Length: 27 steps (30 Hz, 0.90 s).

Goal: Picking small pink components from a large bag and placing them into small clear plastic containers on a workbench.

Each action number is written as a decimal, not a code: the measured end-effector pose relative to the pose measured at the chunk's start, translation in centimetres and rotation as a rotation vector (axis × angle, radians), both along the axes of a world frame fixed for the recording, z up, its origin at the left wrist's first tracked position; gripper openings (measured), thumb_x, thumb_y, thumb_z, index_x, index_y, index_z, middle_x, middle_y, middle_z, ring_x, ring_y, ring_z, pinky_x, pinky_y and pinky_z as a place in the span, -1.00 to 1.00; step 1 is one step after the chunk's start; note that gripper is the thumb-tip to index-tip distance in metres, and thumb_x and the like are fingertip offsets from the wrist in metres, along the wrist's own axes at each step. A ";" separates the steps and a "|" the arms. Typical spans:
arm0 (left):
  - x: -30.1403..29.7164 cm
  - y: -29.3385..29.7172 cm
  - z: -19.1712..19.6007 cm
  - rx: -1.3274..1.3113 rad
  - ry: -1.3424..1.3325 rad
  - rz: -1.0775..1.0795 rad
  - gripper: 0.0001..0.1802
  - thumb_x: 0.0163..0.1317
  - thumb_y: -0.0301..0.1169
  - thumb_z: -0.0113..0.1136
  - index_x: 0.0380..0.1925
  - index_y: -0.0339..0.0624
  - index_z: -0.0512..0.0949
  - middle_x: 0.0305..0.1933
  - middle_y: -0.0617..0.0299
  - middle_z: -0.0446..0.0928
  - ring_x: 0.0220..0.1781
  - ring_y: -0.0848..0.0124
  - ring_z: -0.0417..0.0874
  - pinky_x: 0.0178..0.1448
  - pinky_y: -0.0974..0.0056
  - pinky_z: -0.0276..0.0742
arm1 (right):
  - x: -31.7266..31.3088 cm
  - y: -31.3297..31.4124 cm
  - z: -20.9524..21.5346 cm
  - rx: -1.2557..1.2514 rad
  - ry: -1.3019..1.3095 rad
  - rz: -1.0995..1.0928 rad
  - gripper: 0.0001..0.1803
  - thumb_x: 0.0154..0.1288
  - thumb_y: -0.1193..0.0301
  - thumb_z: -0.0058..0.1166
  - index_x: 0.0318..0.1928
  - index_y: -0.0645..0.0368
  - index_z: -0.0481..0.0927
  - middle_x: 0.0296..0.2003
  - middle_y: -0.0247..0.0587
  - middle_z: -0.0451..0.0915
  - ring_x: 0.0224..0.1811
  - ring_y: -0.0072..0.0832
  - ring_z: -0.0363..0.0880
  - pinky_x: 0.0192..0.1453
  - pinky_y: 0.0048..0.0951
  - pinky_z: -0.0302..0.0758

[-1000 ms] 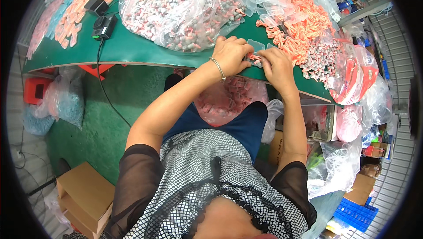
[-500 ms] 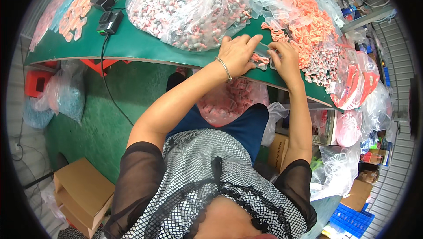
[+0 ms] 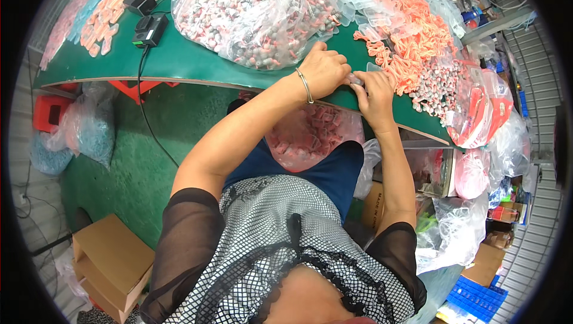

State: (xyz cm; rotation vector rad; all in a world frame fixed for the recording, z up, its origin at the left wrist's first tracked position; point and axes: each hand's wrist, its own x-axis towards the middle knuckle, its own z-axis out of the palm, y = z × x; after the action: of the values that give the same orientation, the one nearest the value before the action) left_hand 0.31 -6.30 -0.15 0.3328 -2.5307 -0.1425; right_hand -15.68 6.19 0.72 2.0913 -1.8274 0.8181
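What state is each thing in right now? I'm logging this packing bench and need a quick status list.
left hand: curled, fingertips meeting the right hand at a small clear piece.
right hand: curled, pinching the same piece.
small clear piece: held between both hands, mostly hidden.
big clear bag: open, heaped with small pink and grey parts.
bag on the lap: holds pink parts.
black device: lying on the green table, cable attached.
cardboard box: closed, on the floor.

Hands (image 3: 349, 82) meet at table (image 3: 179, 61) edge; bag of parts (image 3: 256, 10) behind, loose cords (image 3: 412, 43) right (bag (image 3: 310, 136) on lap).
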 end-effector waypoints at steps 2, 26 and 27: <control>0.2 0.0 0.3 -0.042 0.004 -0.018 -0.79 0.05 -0.21 0.35 -0.31 0.02 0.65 -0.37 0.36 0.57 -0.24 0.36 0.62 -0.02 0.11 0.32 | 0.3 0.0 -0.1 -0.020 0.009 -0.009 -0.71 0.08 0.43 0.29 -0.14 0.11 0.61 -0.23 -0.26 0.63 -0.08 -0.31 0.56 0.16 -0.19 0.26; -6.5 -4.2 1.9 0.303 -0.077 0.310 -0.73 0.10 -0.45 0.23 -0.15 -0.09 0.66 -0.14 0.08 0.60 -0.07 0.03 0.65 -0.01 -0.01 0.58 | -2.5 3.6 -0.4 0.057 -0.232 -0.063 -0.68 0.08 0.38 0.29 -0.10 0.10 0.61 -0.04 -0.17 0.58 0.08 -0.17 0.50 0.16 -0.20 0.37; -6.8 -4.6 1.7 0.257 -0.131 0.352 -0.72 0.08 -0.47 0.23 -0.15 -0.07 0.67 -0.14 0.08 0.60 -0.07 0.04 0.66 0.00 -0.01 0.57 | -2.5 3.6 -0.1 0.033 -0.234 -0.050 -0.67 0.09 0.39 0.28 -0.09 0.14 0.61 -0.03 -0.13 0.58 0.07 -0.15 0.51 0.16 -0.20 0.39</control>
State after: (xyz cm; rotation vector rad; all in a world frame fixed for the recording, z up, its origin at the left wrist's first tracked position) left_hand -6.54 -10.87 1.59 0.9081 -2.5366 -0.3174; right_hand -18.14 9.83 0.61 2.0336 -2.0123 1.0657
